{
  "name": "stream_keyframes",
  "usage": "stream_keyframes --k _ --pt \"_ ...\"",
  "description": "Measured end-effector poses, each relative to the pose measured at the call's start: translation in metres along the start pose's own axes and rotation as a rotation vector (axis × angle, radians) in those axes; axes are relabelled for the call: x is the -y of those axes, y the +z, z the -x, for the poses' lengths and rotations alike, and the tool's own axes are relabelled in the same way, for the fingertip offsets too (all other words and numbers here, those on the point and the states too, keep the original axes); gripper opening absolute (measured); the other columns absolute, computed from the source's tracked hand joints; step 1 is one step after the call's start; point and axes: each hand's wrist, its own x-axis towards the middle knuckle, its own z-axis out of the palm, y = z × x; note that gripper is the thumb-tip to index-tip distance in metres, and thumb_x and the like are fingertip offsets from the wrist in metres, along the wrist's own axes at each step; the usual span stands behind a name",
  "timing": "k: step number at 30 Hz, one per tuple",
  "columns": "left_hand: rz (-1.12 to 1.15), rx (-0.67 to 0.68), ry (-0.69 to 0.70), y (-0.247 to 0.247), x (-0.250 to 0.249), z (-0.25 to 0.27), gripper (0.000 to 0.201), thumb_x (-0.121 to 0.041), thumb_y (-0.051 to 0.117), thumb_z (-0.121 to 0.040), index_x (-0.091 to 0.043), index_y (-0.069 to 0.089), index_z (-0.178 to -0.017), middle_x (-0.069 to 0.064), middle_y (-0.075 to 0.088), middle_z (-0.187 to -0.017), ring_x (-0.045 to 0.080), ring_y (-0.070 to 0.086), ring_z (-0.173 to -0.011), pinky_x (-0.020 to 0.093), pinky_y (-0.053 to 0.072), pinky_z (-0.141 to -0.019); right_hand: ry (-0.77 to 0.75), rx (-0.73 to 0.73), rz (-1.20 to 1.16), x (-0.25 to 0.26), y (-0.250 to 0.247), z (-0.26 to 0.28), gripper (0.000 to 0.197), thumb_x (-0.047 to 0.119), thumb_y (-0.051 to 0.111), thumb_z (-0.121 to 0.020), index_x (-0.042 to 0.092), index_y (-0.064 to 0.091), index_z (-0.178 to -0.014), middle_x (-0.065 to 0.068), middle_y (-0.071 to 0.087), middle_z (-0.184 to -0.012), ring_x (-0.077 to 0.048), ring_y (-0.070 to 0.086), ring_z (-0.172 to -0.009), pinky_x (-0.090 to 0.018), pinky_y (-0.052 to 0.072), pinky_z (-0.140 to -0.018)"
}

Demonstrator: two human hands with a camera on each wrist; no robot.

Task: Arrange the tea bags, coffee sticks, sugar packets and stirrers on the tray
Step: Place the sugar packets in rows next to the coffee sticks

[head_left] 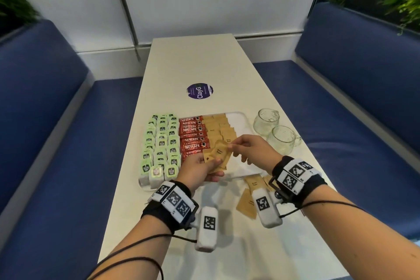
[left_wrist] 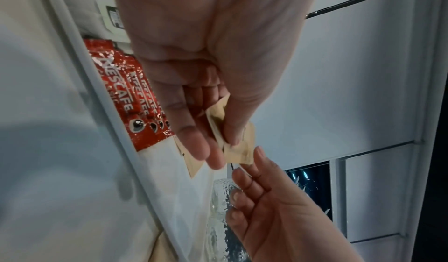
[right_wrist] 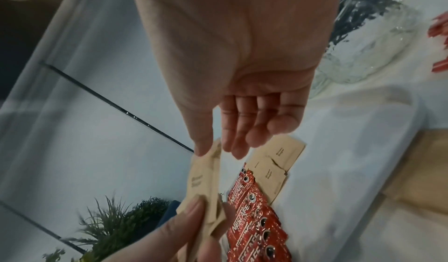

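Observation:
A white tray (head_left: 241, 120) holds rows of green tea bags (head_left: 161, 143), red coffee sticks (head_left: 193, 136) and brown sugar packets (head_left: 218, 129). Above the tray's near part, my left hand (head_left: 211, 163) grips a small stack of brown sugar packets (head_left: 216, 157) between thumb and fingers. My right hand (head_left: 234, 145) pinches the far edge of the top packet. In the left wrist view the held packets (left_wrist: 240, 147) sit under my thumb, beside the coffee sticks (left_wrist: 126, 97). The right wrist view shows the held packets (right_wrist: 203, 181) and sugar packets on the tray (right_wrist: 274, 166).
Two glass mugs (head_left: 266, 120) (head_left: 284, 141) stand just right of the tray. Loose sugar packets (head_left: 247, 202) lie on the table near its front edge, under my right wrist. A purple sticker (head_left: 200, 91) marks the table beyond the tray. Blue benches flank the table.

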Motion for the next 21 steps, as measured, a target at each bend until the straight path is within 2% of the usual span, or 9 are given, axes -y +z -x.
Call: stream_keyframes --k 5,8,10,12,14,17,21 --pt "-0.028 0.005 0.006 0.001 -0.008 -0.016 0.01 -0.007 0.065 -0.092 -0.006 0.064 -0.102 0.012 0.074 -0.087 0.02 0.071 -0.068 0.024 0.058 -0.054 -0.005 0.023 -0.146 -0.003 0.003 -0.019 0.006 0.011 0.064 -0.091 0.008 0.06 -0.088 -0.006 0.065 -0.076 -0.011 0.059 -0.057 -0.02 0.044 -0.05" --pt "-0.091 -0.037 0.033 -0.008 -0.01 -0.026 0.019 -0.01 0.065 -0.093 -0.011 0.065 -0.111 0.009 0.074 -0.094 0.021 0.071 -0.073 0.029 0.06 -0.061 0.022 -0.106 -0.163 -0.007 -0.006 -0.038 0.006 0.007 0.055 -0.096 0.007 0.055 -0.09 -0.01 0.066 -0.078 -0.017 0.064 -0.062 -0.025 0.049 -0.053" --pt "-0.128 -0.104 0.043 -0.018 -0.014 -0.033 0.017 -0.015 0.063 -0.094 -0.017 0.066 -0.111 0.006 0.075 -0.098 0.022 0.072 -0.077 0.035 0.062 -0.069 0.017 -0.203 0.045 -0.015 -0.016 -0.052 0.008 0.008 0.052 -0.096 0.01 0.057 -0.091 -0.007 0.067 -0.077 -0.017 0.064 -0.063 -0.031 0.053 -0.058" --pt "-0.141 -0.173 0.035 -0.029 -0.02 -0.04 0.014 -0.022 0.059 -0.097 -0.017 0.066 -0.108 0.005 0.075 -0.098 0.026 0.073 -0.083 0.039 0.062 -0.074 0.015 -0.167 0.372 -0.024 -0.021 -0.061 0.01 0.011 0.051 -0.095 0.012 0.061 -0.096 -0.005 0.068 -0.081 -0.019 0.065 -0.071 -0.036 0.055 -0.068" --pt "-0.121 -0.224 0.031 -0.04 -0.026 -0.048 0.017 -0.024 0.055 -0.099 -0.014 0.065 -0.109 0.005 0.073 -0.099 0.025 0.073 -0.082 0.034 0.06 -0.066 0.047 -0.08 0.584 -0.034 -0.018 -0.067 0.015 0.015 0.049 -0.095 0.012 0.062 -0.103 -0.007 0.067 -0.093 -0.024 0.063 -0.083 -0.038 0.053 -0.077" --pt "-0.005 -0.269 0.012 -0.049 -0.034 -0.056 0.018 -0.021 0.051 -0.101 -0.016 0.064 -0.11 0.007 0.071 -0.1 0.027 0.072 -0.079 0.027 0.055 -0.053 0.085 -0.071 0.549 -0.045 -0.011 -0.076 0.014 0.018 0.053 -0.094 0.014 0.062 -0.104 -0.005 0.065 -0.098 -0.023 0.06 -0.088 -0.035 0.05 -0.08" --pt "0.043 -0.258 -0.004 -0.049 -0.041 -0.063 0.019 -0.022 0.047 -0.102 -0.019 0.065 -0.105 0.006 0.07 -0.098 0.025 0.068 -0.079 0.028 0.053 -0.056 0.099 -0.103 0.461 -0.049 -0.006 -0.089 0.008 0.021 0.055 -0.093 0.018 0.059 -0.1 -0.004 0.064 -0.094 -0.022 0.06 -0.086 -0.038 0.051 -0.081"
